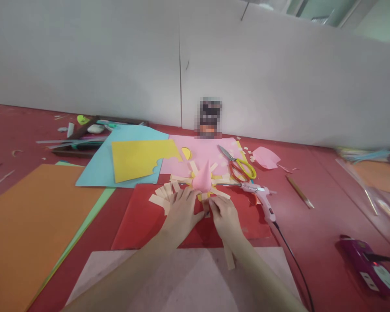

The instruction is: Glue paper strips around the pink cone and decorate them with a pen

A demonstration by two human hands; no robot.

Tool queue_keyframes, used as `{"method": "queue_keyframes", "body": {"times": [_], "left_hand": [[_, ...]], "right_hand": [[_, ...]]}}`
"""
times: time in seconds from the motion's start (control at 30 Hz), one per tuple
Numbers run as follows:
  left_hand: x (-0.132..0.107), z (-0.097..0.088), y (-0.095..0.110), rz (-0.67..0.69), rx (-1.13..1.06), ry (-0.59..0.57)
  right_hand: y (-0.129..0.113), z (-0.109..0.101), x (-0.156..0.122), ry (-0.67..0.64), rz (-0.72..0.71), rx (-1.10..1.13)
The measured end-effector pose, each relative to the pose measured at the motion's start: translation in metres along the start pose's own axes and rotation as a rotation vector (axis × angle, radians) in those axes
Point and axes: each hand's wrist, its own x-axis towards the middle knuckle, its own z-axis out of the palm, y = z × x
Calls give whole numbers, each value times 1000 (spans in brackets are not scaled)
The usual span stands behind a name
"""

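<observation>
A pink paper cone [203,178] stands upright on a yellow base, with pale paper strips [182,178] radiating from it like rays. Flat beside the cone's near left side lies my left hand [182,210], fingers stretched and thumb apart, its thumb tip close to a short strip [205,200] that points toward me. My right hand [226,216] has its fingers curled in at that same strip, seemingly pinching its edge; the fingertips are partly hidden. Loose pale strips [159,202] fan out left of my left hand. Another strip [229,258] lies under my right wrist.
Red board [133,225] lies under the work. To the right are a pink glue gun [261,197] with a cord, scissors [238,164], a brown stick-like tool [299,191] and a purple power strip [370,266]. Yellow [133,160], blue [94,169] and orange sheets [35,216] lie left.
</observation>
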Motion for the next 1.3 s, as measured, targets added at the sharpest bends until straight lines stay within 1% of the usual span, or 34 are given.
{"method": "queue_keyframes", "body": {"times": [0.07,0.2,0.3,0.43,0.5,0.6,0.7,0.8,0.9,1.03,1.13,1.2,1.3], "left_hand": [[-1,-2,1,-1,-24,-10],[-1,-3,1,1,-56,-37],[0,-2,-1,7,-53,-32],[1,-1,-1,2,-44,-38],[1,-2,0,-7,-29,-42],[2,-3,2,-7,-12,-43],[2,-3,2,-6,-17,-51],[2,-3,0,25,-36,-61],[1,-3,-2,59,-46,-63],[2,0,-5,61,-39,-55],[4,0,-5,42,-19,-64],[7,0,-6,11,-5,-79],[9,-2,-6,-22,12,-108]], "right_hand": [[0,1,1,-7,-9,-58],[-1,3,2,-15,-20,-52],[-1,3,1,-5,-17,-53],[1,1,-1,27,9,54],[0,-1,-1,13,17,74],[-2,-2,0,-53,6,-28],[-5,-1,4,-63,34,-99],[-5,1,6,-46,57,-116],[-3,2,6,-20,42,-105],[-1,4,6,1,17,-74],[-1,4,5,16,46,-7],[0,2,3,61,80,72],[3,-9,0,178,89,146]]}}
